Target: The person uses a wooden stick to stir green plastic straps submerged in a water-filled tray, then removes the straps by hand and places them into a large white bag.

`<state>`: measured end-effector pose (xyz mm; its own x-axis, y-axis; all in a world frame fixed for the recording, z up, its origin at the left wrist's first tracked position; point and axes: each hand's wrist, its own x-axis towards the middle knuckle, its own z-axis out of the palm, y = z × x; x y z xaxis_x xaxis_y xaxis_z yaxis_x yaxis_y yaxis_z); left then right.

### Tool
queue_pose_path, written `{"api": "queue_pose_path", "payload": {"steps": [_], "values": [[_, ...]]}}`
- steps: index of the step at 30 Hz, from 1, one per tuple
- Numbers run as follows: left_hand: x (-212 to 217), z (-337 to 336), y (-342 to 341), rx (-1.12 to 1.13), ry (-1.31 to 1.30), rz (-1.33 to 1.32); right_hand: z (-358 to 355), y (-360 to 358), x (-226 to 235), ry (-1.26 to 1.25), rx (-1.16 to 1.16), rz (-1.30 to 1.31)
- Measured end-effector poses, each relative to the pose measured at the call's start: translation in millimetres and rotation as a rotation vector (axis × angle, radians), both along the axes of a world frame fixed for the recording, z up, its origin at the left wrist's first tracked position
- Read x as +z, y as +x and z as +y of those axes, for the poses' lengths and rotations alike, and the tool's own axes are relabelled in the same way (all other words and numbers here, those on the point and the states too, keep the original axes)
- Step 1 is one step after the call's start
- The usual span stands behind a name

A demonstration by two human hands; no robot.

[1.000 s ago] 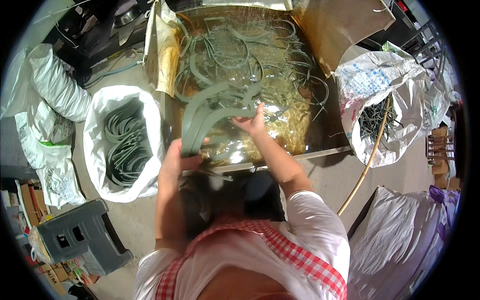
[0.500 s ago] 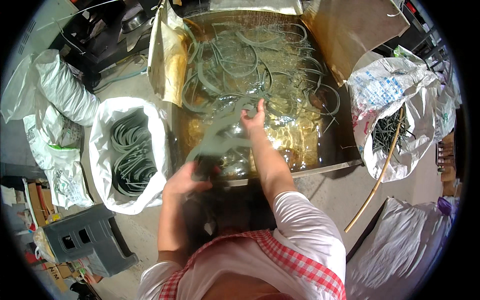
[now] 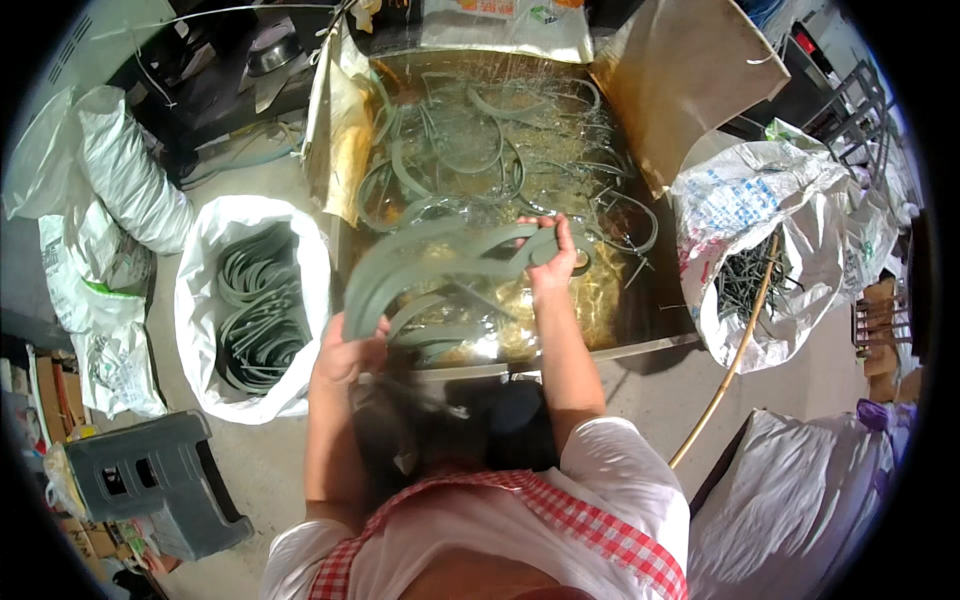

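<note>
Strips (image 3: 420, 250), clasped in left fingers (image 3: 377, 342), arching into right fingers (image 3: 565, 237)

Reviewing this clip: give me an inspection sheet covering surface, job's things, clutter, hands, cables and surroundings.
Surface: wide tank holding clear liquid, with looped strips lying in it.
Job's things: curved grey-green bundle of strips held over the tank, partly blurred.
Clutter: grey plastic stool, lower left; yellowish stick slanting out of the right-hand sack.
Hands: left hand grips the bundle's left part, right hand its right part.
Cables: bluish hose on the floor, upper left.
Surroundings: open white sack of curved strips, left; thin dark pieces in the right-hand sack.
</note>
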<state>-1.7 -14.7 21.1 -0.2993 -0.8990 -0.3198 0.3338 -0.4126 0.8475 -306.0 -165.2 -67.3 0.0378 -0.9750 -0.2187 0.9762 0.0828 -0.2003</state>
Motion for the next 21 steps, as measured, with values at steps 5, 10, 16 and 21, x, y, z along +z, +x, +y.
{"api": "queue_pose_path", "payload": {"steps": [5,10,16,21], "values": [[16.9,-1.9,-32.1,0.238,-0.129,-0.049,-15.7,-18.9,57.0,-0.17,-0.096,0.046],[30.9,-18.7,-68.0,0.041,-0.33,-0.509,-26.1,-14.3,100.7,-0.323,0.067,0.52],[13.6,-37.2,-89.0,-0.004,-0.302,-0.809,-16.2,10.6,121.2,-0.373,0.203,0.841],[-0.3,-48.0,-88.4,-0.044,-0.313,-1.237,12.6,43.6,136.5,-0.32,0.202,0.788]]}}
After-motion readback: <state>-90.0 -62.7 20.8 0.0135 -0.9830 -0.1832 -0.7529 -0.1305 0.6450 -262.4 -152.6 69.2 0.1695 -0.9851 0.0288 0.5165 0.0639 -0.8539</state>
